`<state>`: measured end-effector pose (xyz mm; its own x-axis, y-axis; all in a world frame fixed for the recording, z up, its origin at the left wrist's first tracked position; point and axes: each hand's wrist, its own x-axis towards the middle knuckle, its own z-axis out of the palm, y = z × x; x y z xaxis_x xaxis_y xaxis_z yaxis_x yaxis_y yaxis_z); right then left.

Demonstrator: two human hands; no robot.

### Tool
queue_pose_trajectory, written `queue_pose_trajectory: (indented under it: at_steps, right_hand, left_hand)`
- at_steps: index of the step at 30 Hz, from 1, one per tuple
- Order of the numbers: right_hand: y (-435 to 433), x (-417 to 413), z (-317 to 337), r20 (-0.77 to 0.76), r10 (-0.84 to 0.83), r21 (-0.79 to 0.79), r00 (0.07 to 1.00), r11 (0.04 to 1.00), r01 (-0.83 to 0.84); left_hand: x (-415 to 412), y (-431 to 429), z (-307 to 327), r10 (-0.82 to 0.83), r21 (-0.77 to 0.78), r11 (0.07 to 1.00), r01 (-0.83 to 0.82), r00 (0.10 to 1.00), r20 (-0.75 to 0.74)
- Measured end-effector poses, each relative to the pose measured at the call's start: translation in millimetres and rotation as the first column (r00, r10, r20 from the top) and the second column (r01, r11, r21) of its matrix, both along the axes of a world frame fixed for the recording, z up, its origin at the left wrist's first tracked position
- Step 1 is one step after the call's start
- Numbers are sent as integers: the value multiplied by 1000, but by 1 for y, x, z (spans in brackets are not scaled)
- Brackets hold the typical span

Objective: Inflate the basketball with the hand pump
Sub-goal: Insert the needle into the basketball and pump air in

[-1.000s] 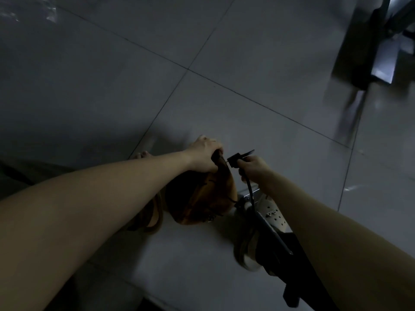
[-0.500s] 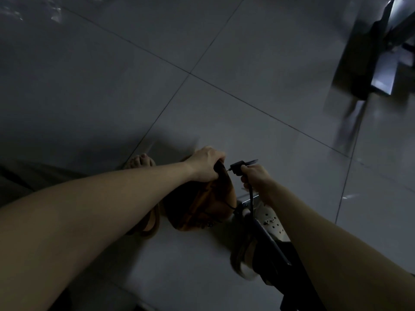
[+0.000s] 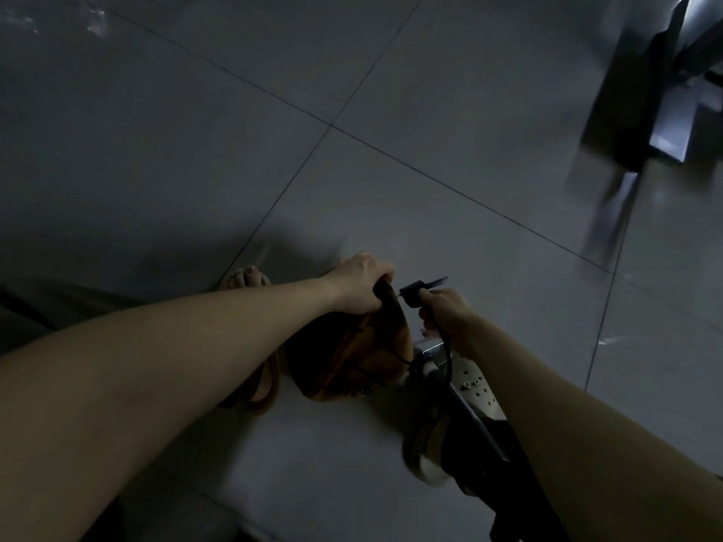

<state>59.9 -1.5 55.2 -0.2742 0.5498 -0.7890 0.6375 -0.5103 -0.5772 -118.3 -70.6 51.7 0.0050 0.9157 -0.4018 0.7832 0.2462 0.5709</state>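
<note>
A flat, crumpled orange basketball [image 3: 352, 357] stands on the grey tiled floor between my feet. My left hand [image 3: 362, 281] grips its folded top edge. My right hand [image 3: 444, 314] pinches the black nozzle [image 3: 416, 293] at the end of the pump's thin black hose [image 3: 448, 357]. The nozzle's fine needle points left at the ball's top, right beside my left hand's fingers; whether it is in the valve is hidden. The dark pump body [image 3: 481, 436] slants down to the lower right under my right forearm.
My left foot in a brown sandal [image 3: 250, 283] lies left of the ball, my right foot in a pale perforated clog [image 3: 469, 389] right of it. Dark metal furniture legs [image 3: 665, 111] stand at the upper right. The room is dim.
The view has shifted slightly, so the hands and ball sit a little lower in the frame. The nozzle tip has come closer to the ball's top edge.
</note>
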Motion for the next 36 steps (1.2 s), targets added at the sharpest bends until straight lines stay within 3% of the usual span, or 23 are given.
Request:
queue_pose_trajectory:
  at_steps: [17,25,32,36]
  right_hand:
    - [4,-2,-2,89,161,11,983,987,-163]
    - [6,2,-2,64,175,-24,983,985,-173]
    - [13,5,3,10,48,-131,999,990,-46]
    - [20,6,6,33,-146,-240,989,959,150]
  left_hand:
    - [4,-2,-4,-52,31,998,53,998,-41]
    - [2,3,3,-301,-35,954,299,949,-97]
    - [4,8,0,-291,-41,957,288,948,-126]
    - [6,9,3,-306,-39,952,304,945,-118]
